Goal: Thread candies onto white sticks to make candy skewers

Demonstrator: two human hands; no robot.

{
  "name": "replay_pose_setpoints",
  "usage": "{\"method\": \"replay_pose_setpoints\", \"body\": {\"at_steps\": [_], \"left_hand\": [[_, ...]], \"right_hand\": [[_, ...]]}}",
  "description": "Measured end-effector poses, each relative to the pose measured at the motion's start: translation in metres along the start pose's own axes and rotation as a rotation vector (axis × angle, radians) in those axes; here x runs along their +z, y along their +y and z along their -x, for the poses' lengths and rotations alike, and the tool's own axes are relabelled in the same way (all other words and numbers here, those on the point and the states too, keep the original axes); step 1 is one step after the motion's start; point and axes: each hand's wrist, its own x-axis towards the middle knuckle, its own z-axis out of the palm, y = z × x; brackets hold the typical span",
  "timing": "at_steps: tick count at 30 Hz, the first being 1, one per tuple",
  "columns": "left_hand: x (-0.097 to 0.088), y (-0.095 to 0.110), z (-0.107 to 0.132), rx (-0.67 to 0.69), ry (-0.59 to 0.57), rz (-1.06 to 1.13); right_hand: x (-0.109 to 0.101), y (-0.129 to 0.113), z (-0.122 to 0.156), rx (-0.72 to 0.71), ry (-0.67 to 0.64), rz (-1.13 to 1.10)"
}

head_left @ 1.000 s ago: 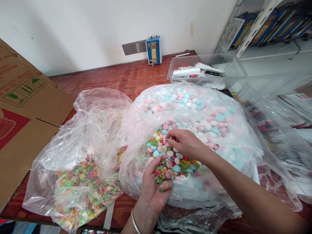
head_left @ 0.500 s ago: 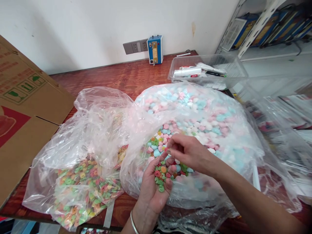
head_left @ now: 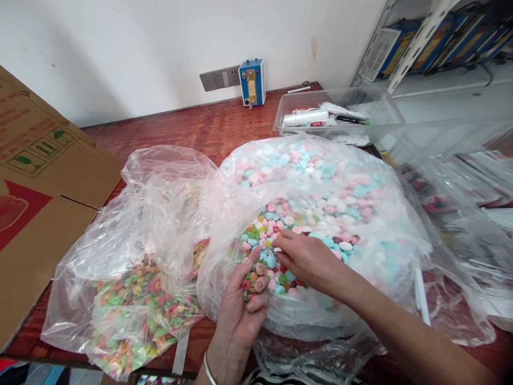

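My left hand (head_left: 243, 297), palm up with fingers curled in, cradles a small heap of colourful ring-shaped gummy candies (head_left: 249, 278) over the large bag's opening. Just to its right, my right hand (head_left: 310, 260) reaches down to the candies with its fingers bent close together; its fingertips are partly hidden, and what they pinch cannot be made out. Beneath both hands lies a large clear plastic bag (head_left: 385, 214) full of round pink, blue and white candies (head_left: 289, 220), with some ring gummies mixed in near the opening.
A second clear bag (head_left: 72, 299) of ring gummies (head_left: 136, 299) lies at the left, beside a cardboard box (head_left: 60, 176). Behind are a clear plastic bin (head_left: 340, 99) with packets, a small blue device (head_left: 252, 84) and a wall socket (head_left: 219, 78). Shelving (head_left: 420, 85) stands at right.
My left hand has shifted left, and its fingers have curled further over the gummies. My right hand has come away from the left fingertips and lowered toward the candies in the bag.
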Motion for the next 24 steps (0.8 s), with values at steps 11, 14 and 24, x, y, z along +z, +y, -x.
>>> {"method": "replay_pose_setpoints", "body": {"at_steps": [11, 14, 24], "left_hand": [[-0.004, 0.022, 0.001, 0.144, 0.006, 0.064], [-0.006, 0.024, 0.002, 0.154, -0.010, 0.058], [-0.010, 0.044, 0.013, 0.283, 0.045, 0.044]], "right_hand": [[0.008, 0.026, -0.030, 0.194, 0.102, 0.067], [0.013, 0.025, -0.032, 0.166, 0.091, 0.070], [0.003, -0.008, -0.017, 0.057, 0.106, 0.099]]}}
